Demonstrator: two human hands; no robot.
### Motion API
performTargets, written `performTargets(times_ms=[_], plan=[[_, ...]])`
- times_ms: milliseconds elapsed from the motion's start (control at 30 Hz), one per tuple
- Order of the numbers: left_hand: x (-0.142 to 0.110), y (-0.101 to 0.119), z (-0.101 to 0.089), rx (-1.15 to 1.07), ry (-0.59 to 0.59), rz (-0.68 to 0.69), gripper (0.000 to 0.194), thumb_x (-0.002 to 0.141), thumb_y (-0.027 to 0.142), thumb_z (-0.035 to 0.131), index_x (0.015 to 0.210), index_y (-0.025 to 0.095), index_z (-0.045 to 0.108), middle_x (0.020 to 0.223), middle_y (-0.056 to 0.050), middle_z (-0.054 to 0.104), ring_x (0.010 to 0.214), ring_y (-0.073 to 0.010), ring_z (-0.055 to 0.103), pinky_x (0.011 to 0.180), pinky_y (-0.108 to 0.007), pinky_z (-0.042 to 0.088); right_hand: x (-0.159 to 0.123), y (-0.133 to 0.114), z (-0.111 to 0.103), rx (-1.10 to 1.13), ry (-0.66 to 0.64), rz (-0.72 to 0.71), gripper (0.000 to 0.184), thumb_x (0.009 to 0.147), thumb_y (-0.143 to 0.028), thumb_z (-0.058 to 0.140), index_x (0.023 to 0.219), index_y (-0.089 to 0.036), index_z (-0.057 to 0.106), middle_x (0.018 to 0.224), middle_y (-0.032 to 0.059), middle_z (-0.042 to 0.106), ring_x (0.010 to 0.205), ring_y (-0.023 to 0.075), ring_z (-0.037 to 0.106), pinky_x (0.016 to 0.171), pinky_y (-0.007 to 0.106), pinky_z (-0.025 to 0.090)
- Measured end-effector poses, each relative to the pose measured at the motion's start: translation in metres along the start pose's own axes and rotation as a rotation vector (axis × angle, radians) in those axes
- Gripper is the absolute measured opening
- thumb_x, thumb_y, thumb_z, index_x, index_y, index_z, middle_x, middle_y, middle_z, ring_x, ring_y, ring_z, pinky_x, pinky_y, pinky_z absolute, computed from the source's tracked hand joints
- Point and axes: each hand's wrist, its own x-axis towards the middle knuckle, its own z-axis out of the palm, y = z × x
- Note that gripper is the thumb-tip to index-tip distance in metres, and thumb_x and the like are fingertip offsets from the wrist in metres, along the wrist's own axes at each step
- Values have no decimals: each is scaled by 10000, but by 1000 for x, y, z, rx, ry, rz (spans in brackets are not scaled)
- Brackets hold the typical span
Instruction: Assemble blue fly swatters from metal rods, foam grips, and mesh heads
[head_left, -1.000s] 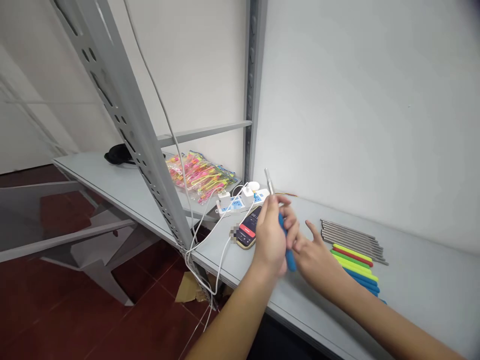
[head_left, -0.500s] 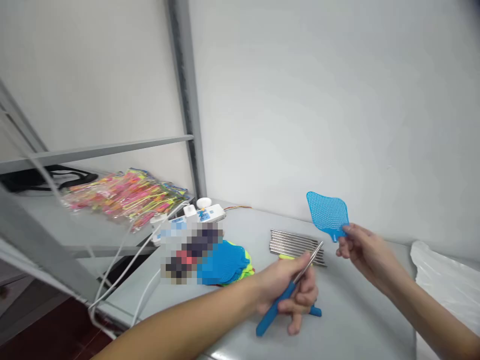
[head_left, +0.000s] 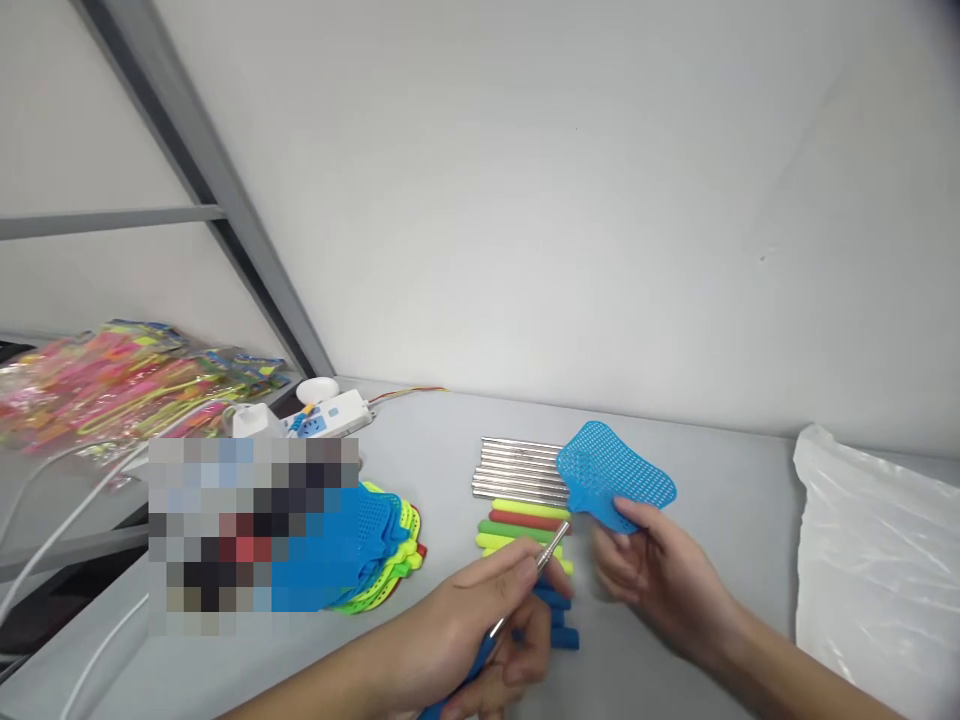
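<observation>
Mesh head (head_left: 616, 472): probably light, flexible; right hand (head_left: 664, 570) pinches its edge. Left hand (head_left: 476, 620) grasps blue-handled rod (head_left: 553, 546), likely stiff; hold by handle.

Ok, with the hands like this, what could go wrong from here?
1. The right hand grips the blue mesh head by its broad edge, so it might flex or twist if its neck is pushed.
2. The left hand, holding the blue-handled rod, partly covers the row of coloured handles in this view; a low move could scatter them.
3. The metal rods lie loose beside that row and may roll if brushed.
</observation>
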Motion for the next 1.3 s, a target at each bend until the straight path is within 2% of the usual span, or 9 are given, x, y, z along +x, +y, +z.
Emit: performTargets(times_ms=[133,300,433,567,867,1167,1300], plan=[[1,-2,-1,-41,25,-23,355,1010,473,251,1055,215,491,594,78,504,249,1,254,343,-124,337,-3,5,-4,-59,21,8,456,919,-490,465,581,-205,354,474,-74,263,455,85,173,473,253,193],[0,-3,-4,-25,25,-36,348,1010,462,275,1049,209,511,597,74,506,253,1,258,347,-135,365,-9,10,-5,-97,53,-27,461,909,-501,471,587,-210,316,496,-74,274,464,83,162,474,263,160],[-3,-3,-4,-6,-5,-46,340,1008,455,293,1035,207,524,592,69,508,251,-1,267,316,-119,330,-10,9,-4,-262,61,-74,452,916,-488,453,583,-215,317,469,-79,257,456,84,146,466,268,143],[-5,0,-3,-32,-52,-84,346,1010,429,286,1013,198,545,574,71,482,253,-7,263,310,-131,358,-9,3,-3,-355,40,-114,457,900,-478,472,562,-222,303,461,-84,227,442,79,133,449,269,119],[-9,9,-10,-111,-146,-194,337,991,425,349,968,183,582,553,88,385,275,-12,241,314,-157,417,-14,-6,-1,-359,-51,-109,483,901,-503,484,569,-229,263,464,-83,227,446,81,157,445,260,152],[-10,9,-9,-106,-153,-163,353,1002,407,309,969,185,582,563,83,389,274,-19,242,348,-222,509,-16,-8,2,-450,-88,-151,470,918,-508,451,581,-232,274,470,-84,227,446,85,157,455,275,160],[-10,8,-7,-106,-146,-151,350,1000,411,324,953,176,579,549,90,371,269,-18,240,330,-193,471,-19,-10,2,-567,-140,-130,488,940,-546,399,588,-228,286,510,-76,234,473,90,170,480,285,167]])
